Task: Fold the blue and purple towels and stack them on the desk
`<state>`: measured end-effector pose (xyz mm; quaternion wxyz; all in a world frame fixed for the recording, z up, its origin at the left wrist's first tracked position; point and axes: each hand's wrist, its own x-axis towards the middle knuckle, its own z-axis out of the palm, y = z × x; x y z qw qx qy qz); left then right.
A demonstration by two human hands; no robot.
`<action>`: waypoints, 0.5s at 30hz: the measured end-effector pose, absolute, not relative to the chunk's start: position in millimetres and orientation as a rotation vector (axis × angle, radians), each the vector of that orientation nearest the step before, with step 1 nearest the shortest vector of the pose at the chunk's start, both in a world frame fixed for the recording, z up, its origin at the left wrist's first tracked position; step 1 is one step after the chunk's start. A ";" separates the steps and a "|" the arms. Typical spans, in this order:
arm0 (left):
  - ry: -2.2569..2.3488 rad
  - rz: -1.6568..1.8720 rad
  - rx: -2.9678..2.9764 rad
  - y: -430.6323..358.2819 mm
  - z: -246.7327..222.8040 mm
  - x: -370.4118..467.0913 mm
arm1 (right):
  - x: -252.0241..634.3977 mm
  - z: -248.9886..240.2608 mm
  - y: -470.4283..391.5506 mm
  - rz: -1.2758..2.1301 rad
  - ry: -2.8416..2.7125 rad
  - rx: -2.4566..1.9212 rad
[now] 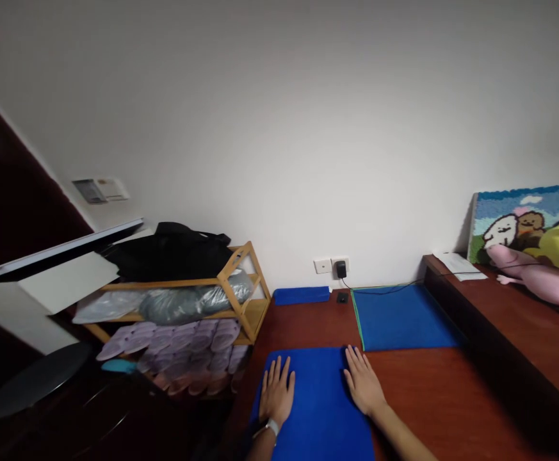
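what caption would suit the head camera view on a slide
Two bare hands pressed flat on a blue cloth atop a reddish-brown desk.

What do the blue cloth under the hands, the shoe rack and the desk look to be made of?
Blue cloth: probably microfiber or similar fabric, matte, lying flat without shine.
Shoe rack: likely bamboo or pale wood, smooth, perhaps varnished; honey-coloured slats and posts show it.
Desk: reddish-brown wood or wood veneer, smooth with faint sheen; which one, I can't tell.
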<state>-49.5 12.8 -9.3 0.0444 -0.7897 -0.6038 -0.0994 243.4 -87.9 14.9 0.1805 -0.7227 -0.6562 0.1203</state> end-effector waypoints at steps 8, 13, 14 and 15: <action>-1.877 -0.270 -2.438 2.2 2.8 -43.8 | 211.6 0.4 -80.8 0.362 -1.698 -2.260; -1.909 -0.173 -2.480 1.7 19.4 -43.6 | 218.9 -2.4 -78.3 0.430 -1.659 -2.259; -1.852 -0.211 -2.508 1.0 21.4 -41.2 | 219.2 -4.0 -77.4 0.434 -1.656 -2.258; -1.773 -0.266 -2.546 -0.5 22.4 -36.1 | 219.2 -6.2 -76.4 0.421 -1.660 -2.261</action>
